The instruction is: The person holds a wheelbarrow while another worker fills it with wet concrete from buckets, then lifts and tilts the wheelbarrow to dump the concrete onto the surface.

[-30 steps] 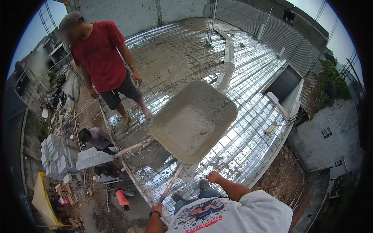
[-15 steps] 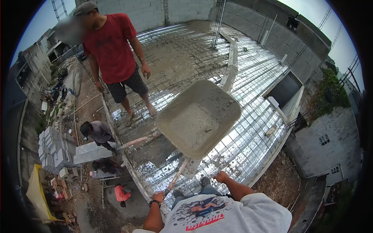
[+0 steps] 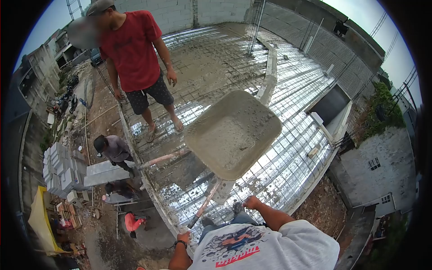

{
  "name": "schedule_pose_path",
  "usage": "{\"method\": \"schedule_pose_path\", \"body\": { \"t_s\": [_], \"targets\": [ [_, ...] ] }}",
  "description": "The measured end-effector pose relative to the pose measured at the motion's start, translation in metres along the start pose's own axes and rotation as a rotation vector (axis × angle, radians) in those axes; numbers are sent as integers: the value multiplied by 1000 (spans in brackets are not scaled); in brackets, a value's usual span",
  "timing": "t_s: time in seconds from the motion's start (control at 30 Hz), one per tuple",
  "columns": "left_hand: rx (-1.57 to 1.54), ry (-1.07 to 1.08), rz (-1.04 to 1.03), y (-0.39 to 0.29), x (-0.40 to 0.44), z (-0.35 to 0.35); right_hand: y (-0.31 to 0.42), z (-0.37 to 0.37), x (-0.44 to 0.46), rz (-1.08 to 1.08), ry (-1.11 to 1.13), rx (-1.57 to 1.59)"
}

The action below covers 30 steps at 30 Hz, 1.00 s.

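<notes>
A wide deck of shiny ribbed sheeting under rebar mesh (image 3: 292, 150), partly covered in wet concrete, carries the wheelbarrow (image 3: 234, 135) at its middle. A co-worker in a red shirt (image 3: 132, 51) stands beside it. The tray, rigid and smeared with wet residue, looks nearly empty, so probably manageable but slick at the rim; its two handles (image 3: 208, 202) are the better hold. The hands are apart: the left hand (image 3: 183, 237) is at one handle's end, its grip unclear; the right hand (image 3: 252, 202) is curled near the tray, contents unclear.
</notes>
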<state>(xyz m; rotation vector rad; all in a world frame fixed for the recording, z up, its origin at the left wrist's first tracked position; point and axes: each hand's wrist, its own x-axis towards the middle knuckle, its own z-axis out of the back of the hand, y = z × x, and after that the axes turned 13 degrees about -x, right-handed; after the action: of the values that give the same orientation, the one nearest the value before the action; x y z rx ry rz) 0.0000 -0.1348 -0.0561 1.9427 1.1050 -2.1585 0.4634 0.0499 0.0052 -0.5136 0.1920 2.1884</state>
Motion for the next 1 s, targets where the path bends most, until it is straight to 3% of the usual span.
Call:
{"method": "schedule_pose_path", "body": {
  "t_s": [0.1, 0.13, 0.27, 0.4, 0.47, 0.57, 0.67, 0.77, 0.87, 0.97, 1.0],
  "targets": [
    [-7, 14, 39, 2, 5, 6, 9, 20, -3, -61, 40, -16],
    [-1, 21, 37, 4, 9, 7, 14, 51, -13, -161, 92, 153],
    [24, 14, -29, -19, -10, 1, 15, 34, 3, -81, 91, 75],
    [319, -88, -156, -58, -50, -22, 17, 33, -7, -408, 69, 418],
    [203, -31, -106, -53, -21, -18, 20, 54, -22, -532, 57, 553],
    [213, 21, -80, -65, 1, -14, -2, -37, 3, -495, 68, 504],
    [235, 35, -64, -75, -2, -27, 5, 59, -51, -626, 18, 701],
    [243, 53, -55, -89, -10, -39, -15, -14, -34, -592, 79, 532],
    [270, 85, -41, -92, -12, -56, -26, 0, -60, -565, 107, 610],
    [308, 142, -39, -97, -5, -72, -40, -72, -52, -608, 43, 606],
    [315, 160, -39, -96, -4, -81, -40, -43, -71, -707, 43, 703]
  ]
}}
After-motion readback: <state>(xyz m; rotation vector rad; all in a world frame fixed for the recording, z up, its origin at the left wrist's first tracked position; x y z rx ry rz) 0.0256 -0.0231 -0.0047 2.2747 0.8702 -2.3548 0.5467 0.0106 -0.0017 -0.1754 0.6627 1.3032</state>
